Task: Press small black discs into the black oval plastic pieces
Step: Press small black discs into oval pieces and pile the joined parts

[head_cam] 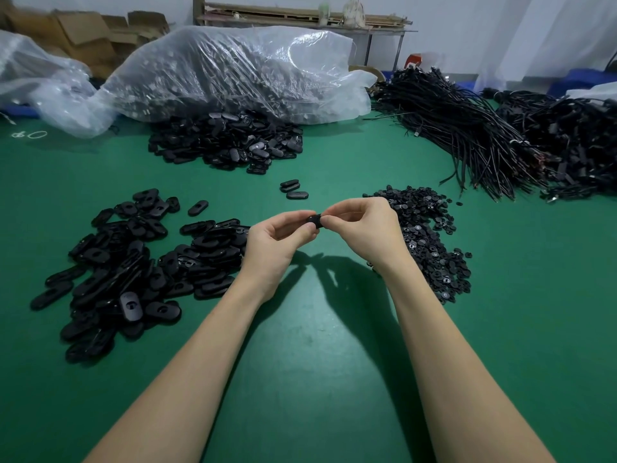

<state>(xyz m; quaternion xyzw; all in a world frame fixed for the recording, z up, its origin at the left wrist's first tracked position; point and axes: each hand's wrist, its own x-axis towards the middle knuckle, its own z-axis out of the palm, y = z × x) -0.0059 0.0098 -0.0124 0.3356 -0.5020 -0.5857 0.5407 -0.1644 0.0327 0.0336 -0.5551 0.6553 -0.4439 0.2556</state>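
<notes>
Above the middle of the green table [300, 345], both hands meet on one black oval plastic piece [315, 221]. My left hand [272, 242] pinches its left end between thumb and fingers. My right hand [364, 225] pinches its right end with curled fingertips; whether a disc sits under them is hidden. A heap of black oval pieces [133, 262] lies left of my left hand. A pile of small black discs [424, 238] lies right of my right hand, partly behind the wrist.
A second heap of oval pieces [230, 142] lies farther back, in front of a large clear plastic bag [233, 71] of parts. Two loose ovals [293, 190] lie between. Bundles of black cables [484, 138] fill the back right. Cardboard boxes [83, 35] stand back left.
</notes>
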